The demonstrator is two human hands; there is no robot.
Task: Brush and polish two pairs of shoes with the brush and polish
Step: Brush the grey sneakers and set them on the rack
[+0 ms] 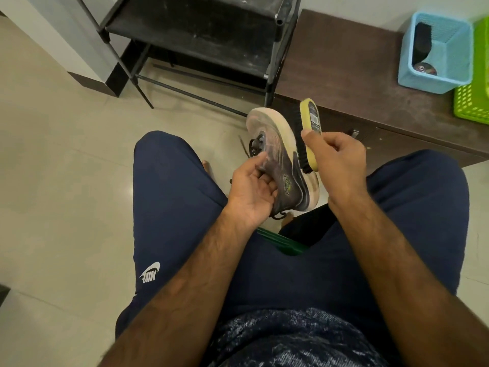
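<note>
Head view, seated person looking down at lap. L hand (251, 189) grips a grey sneaker (285, 165) by the upper, fingers curled round the collar/lace area and thumb on the near side. The shoe is held in the air above the gap between the knees, tipped on its side, toe pointing away, pale worn sole facing right. R hand (336, 157) pinches the brush (312, 117) by its yellow back, thumb on the near edge, fingers wrapped over the far edge. The black bristles face left and touch the sole's side wall approx. mid-length. Laces hang loose below the heel. Both forearms are bare; navy shorts (172, 207) w/ white logo cover the thighs, and a green seat edge (280, 243) shows between them. Upper right: dark brown low cabinet (344, 62) carries a blue basket (428, 84) holding a round polish tin (425, 68) and a dark upright object (422, 41), too blurred to identify. A green basket (471, 104) sits just beside the blue one, at the frame edge. Top centre: black shoe rack (198, 30) on a pale tiled floor (66, 154), its visible shelf dusty.
</note>
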